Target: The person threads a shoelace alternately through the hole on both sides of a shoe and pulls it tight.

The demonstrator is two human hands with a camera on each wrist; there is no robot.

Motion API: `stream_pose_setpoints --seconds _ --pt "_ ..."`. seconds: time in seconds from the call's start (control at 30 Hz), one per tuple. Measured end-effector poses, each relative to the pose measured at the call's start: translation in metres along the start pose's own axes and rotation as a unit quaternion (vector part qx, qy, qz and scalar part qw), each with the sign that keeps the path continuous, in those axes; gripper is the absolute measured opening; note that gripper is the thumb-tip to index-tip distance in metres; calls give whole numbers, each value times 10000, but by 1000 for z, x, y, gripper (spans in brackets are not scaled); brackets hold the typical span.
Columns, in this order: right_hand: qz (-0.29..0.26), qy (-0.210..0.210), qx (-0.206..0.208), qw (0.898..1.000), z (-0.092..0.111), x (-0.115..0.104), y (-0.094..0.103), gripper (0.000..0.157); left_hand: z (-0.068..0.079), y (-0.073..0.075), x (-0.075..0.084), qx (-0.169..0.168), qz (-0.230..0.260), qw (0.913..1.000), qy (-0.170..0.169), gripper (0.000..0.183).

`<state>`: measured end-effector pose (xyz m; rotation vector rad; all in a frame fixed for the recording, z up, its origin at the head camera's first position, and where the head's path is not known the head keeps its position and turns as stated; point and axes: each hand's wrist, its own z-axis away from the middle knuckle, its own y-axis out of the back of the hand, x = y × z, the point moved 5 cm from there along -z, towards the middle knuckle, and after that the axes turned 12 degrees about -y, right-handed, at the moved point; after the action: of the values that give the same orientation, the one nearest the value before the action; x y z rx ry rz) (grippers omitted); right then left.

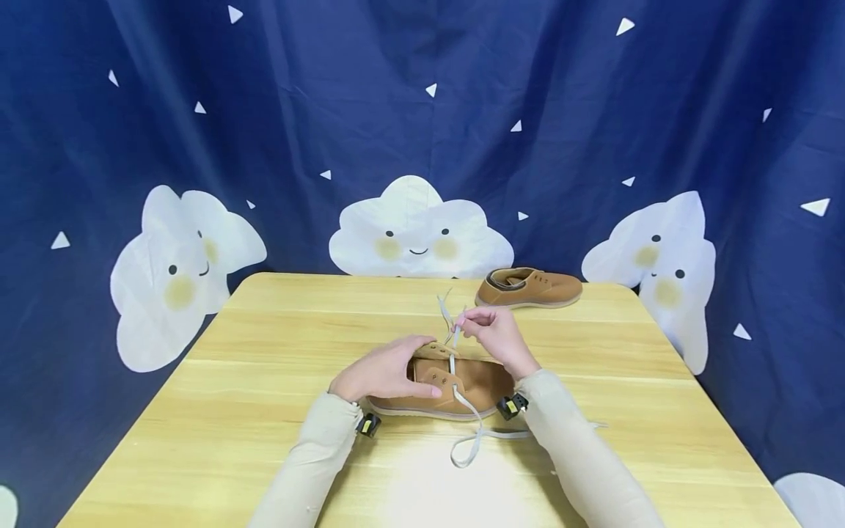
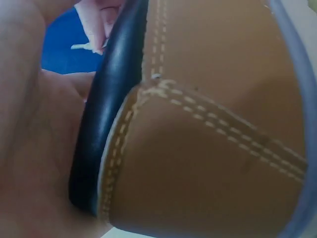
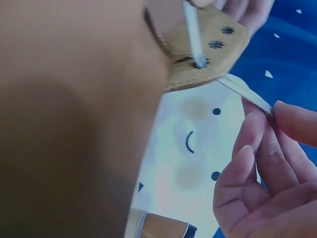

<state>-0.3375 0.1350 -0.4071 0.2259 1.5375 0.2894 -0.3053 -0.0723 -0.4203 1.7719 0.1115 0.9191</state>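
A brown lace-up shoe [image 1: 485, 378] lies sole down on the table, toe to the right. My left hand [image 1: 389, 370] grips it across the ankle opening, thumb on the near eyelet flap and fingers at the far flap. Beyond the shoe, my right hand [image 1: 498, 337] pinches the pale shoelace [image 3: 247, 94] between thumb and fingers. That lace runs through an eyelet of the far eyelet flap [image 3: 218, 42], crosses the shoe's gap, and leaves the near flap to lie looped on the table in front. In the left wrist view, the stitched heel [image 2: 198, 163] fills most of the picture.
Another brown shoe [image 1: 548, 290] stands at the table's back right edge. The wooden table [image 1: 264, 396] reaches back to a blue curtain [image 1: 422, 132] with white clouds. Part of the loose lace passes beneath the right forearm [image 1: 581, 447].
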Motion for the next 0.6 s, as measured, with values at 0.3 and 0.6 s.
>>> stream_pose_setpoints --seconds 0.3,0.6 --pt "-708 46 458 9964 -1 -4 12 21 -1 -3 0 -156 -223 9996 107 94" --pt "-1100 359 417 9924 1 -8 9 30 -3 -7 0 -254 -625 9977 27 101"
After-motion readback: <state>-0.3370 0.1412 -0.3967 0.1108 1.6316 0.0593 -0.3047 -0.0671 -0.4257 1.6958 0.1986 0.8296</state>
